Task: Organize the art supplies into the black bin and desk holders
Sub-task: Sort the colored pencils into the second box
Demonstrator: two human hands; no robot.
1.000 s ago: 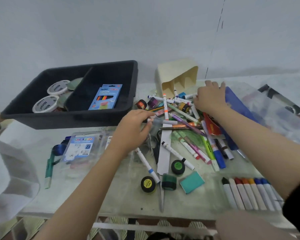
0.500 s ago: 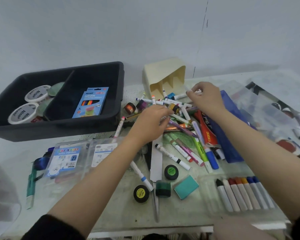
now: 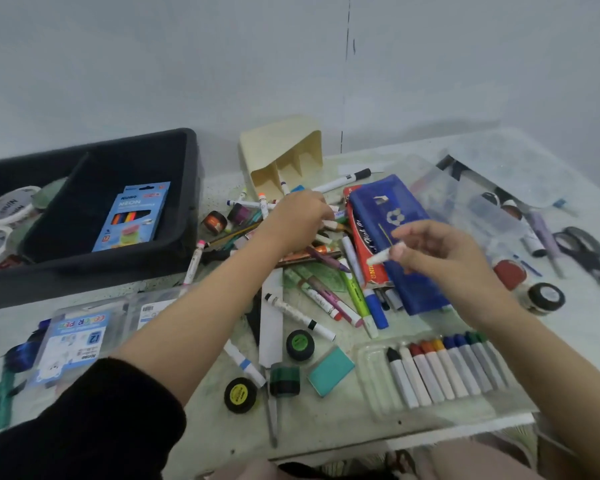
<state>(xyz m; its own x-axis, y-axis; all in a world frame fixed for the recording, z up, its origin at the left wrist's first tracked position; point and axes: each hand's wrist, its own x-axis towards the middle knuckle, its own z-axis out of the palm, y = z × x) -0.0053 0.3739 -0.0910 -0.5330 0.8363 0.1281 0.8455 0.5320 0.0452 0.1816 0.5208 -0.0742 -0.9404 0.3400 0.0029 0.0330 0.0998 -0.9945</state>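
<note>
Right grip (image 3: pixel 440 252) pinches white marker (image 3: pixel 383 257); black bin (image 3: pixel 84 273) holds neon box (image 3: pixel 136 216).

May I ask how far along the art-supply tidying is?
Early. Done: a blue neon pencil box and white round tubs sit in the black plastic bin. In hand: the right hand pinches a white marker; the left hand is in the loose marker pile. Left: that pile, the crayon row, black scissors, and the tipped-over cream desk holder.

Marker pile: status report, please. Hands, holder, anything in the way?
Right hand pinches white marker above blue pouch. Left hand down in marker pile, grip hidden. Cream holder lies tipped over behind the pile.
</note>
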